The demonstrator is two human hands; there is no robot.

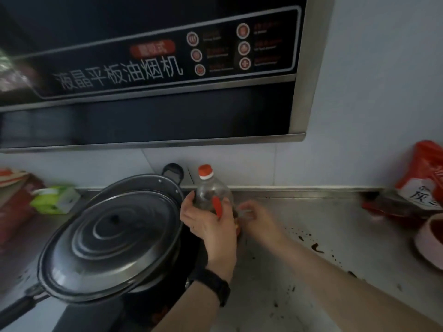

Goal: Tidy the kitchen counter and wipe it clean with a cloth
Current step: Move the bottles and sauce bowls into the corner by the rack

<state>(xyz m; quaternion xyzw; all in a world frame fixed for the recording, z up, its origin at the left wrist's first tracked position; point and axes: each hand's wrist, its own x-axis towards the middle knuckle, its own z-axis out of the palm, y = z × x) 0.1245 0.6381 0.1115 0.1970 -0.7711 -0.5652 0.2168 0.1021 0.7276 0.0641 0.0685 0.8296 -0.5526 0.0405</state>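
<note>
Left hand (212,227), black watch (213,285) at the wrist, grips a clear bottle (212,191) with a red cap, upright, at the back of the steel counter (323,212) just beside the pan (60,279). The bottle's lower part is hidden behind the fingers.

Right hand (257,218) sits low beside the bottle's base and is blurred; cannot tell whether it holds anything or how wide it stands.

Dark stains (316,248) are scattered over the counter to the right.

The pan carries a ridged metal lid (119,233); its handle is cut off at the lower left.

Range hood (155,68) overhead, lettering soft. Red bag (426,168) and pink bowl (431,243) are cut by the right edge. Green box (57,200) far left is blurred.
</note>
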